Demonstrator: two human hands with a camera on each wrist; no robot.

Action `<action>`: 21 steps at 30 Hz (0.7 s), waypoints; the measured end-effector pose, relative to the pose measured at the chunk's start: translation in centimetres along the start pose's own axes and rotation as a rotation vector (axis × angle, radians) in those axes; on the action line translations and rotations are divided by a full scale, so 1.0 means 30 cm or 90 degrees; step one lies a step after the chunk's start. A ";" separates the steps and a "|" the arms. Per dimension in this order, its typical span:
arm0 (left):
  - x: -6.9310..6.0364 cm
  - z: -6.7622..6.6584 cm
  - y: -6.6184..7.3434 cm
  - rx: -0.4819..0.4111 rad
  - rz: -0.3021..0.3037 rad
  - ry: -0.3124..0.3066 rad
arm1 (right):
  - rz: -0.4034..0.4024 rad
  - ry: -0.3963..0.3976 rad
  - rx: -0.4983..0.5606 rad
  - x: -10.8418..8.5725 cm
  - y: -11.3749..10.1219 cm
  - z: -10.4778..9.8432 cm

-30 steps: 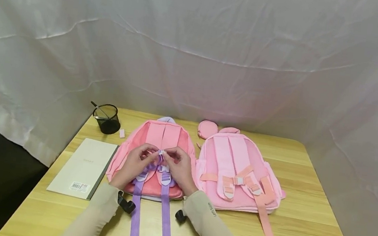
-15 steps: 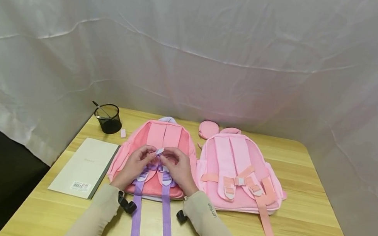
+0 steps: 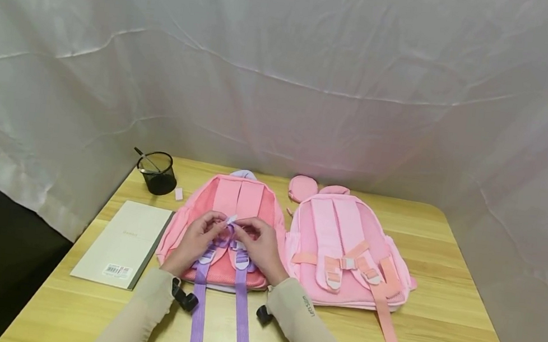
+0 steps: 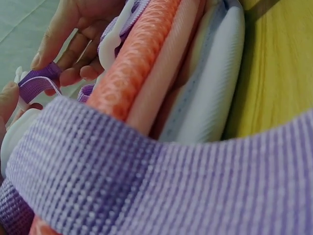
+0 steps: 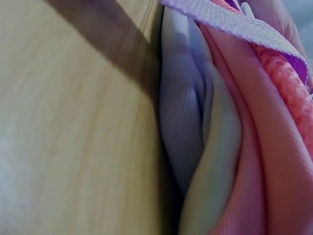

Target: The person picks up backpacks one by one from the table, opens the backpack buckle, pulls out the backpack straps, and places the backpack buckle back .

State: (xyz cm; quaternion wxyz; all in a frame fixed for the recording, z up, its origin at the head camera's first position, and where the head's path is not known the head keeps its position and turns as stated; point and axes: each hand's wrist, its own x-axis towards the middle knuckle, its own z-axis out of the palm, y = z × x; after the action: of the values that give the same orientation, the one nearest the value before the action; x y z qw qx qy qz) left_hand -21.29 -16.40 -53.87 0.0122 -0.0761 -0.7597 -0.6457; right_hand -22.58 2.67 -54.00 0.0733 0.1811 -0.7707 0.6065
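Observation:
A coral pink backpack (image 3: 271,193) lies with its shoulder straps facing up. Over its middle, my left hand (image 3: 198,238) and my right hand (image 3: 261,246) meet and pinch a small white buckle (image 3: 231,220) threaded with purple webbing. In the left wrist view a thumb and finger grip the purple webbing (image 4: 40,84) at the white piece. Two long purple straps (image 3: 241,317) hang from white adjusters down over the table. The right wrist view shows the backpack's side (image 5: 244,122) and part of a hand at the top right.
A light pink backpack (image 3: 318,227) with orange straps lies to the right, a round pink pouch (image 3: 303,188) behind it. At the left are a notebook (image 3: 119,238), a black mesh pen cup (image 3: 160,180) and a small pink block (image 3: 179,193).
The small white buckle between my fingers has tilted and shifted slightly left. Both hands keep their hold and have barely moved.

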 end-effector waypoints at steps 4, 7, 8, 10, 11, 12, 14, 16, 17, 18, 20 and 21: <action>0.002 0.005 -0.002 -0.003 0.033 -0.016 | 0.011 0.013 -0.012 -0.001 -0.006 0.006; 0.003 0.006 -0.006 0.002 0.044 -0.019 | 0.015 0.012 -0.016 0.002 -0.006 0.009; 0.003 0.006 -0.009 0.008 0.046 -0.019 | 0.015 0.010 -0.014 0.003 -0.004 0.009; 0.004 0.006 -0.012 0.020 0.048 -0.021 | 0.018 0.004 -0.007 0.005 0.001 0.007; 0.005 0.006 -0.013 0.027 0.047 -0.022 | 0.018 0.000 -0.001 0.005 0.005 0.006; 0.005 0.006 -0.014 0.033 0.045 -0.022 | 0.019 -0.003 0.006 0.006 0.008 0.003; 0.004 0.004 -0.016 0.043 0.041 -0.019 | 0.019 -0.008 0.020 0.004 0.007 -0.002; 0.003 0.004 -0.015 0.046 0.036 -0.014 | 0.014 -0.009 0.032 0.002 0.006 -0.006; 0.003 0.004 -0.015 0.047 0.034 -0.011 | 0.010 -0.008 0.039 0.001 0.005 -0.008; 0.002 0.004 -0.014 0.047 0.032 -0.009 | 0.007 -0.006 0.046 0.000 0.004 -0.009; 0.001 0.004 -0.011 0.043 0.030 -0.006 | 0.001 0.000 0.058 -0.002 0.003 -0.010; 0.000 0.004 -0.010 0.044 0.028 -0.005 | 0.001 0.003 0.065 -0.003 0.004 -0.010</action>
State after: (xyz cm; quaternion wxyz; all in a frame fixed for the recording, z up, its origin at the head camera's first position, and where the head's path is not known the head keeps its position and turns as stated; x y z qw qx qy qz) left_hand -21.33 -16.33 -54.20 0.0262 -0.0948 -0.7796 -0.6185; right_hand -22.58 3.01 -54.06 0.0654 0.1828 -0.7388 0.6454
